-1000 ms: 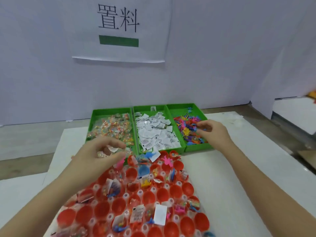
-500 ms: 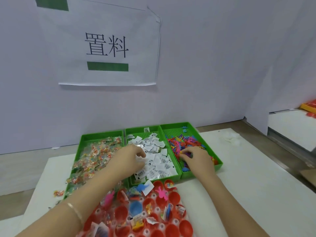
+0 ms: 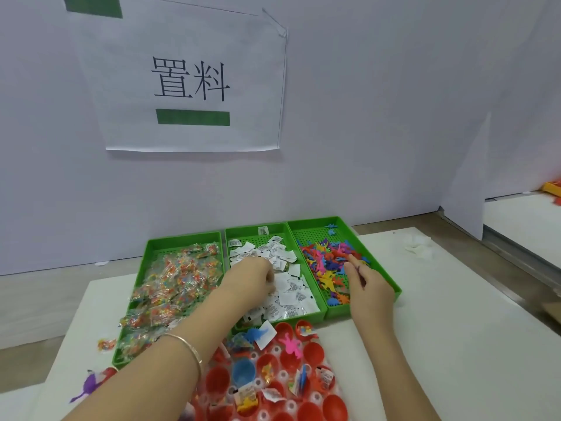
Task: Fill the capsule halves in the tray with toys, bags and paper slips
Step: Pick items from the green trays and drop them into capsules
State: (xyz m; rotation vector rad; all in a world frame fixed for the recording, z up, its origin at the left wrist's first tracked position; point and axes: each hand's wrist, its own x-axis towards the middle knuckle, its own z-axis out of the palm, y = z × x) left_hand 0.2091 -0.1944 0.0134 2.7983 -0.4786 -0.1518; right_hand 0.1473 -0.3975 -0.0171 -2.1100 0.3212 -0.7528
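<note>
While the left hand [image 3: 254, 281] grips paper slips [image 3: 291, 294] inside their bin [image 3: 243, 233], the right hand's [image 3: 368, 287] straight fingers [image 3: 352, 261] touch toys [image 3: 326, 259].

Our left forearm [image 3: 145, 375] and right forearm [image 3: 391, 366] are bare along all the length that shows, from the lower edge up to the wrists. The left hand [image 3: 252, 284] and right hand [image 3: 368, 287] are bare as well. The only thing we wear is a bangle [image 3: 188, 347] on the left wrist. It is a thin, plain band, gold-coloured with a pale metallic shine, curving across the wrist and out of sight round its sides. We cannot make out any marking on it.
</note>
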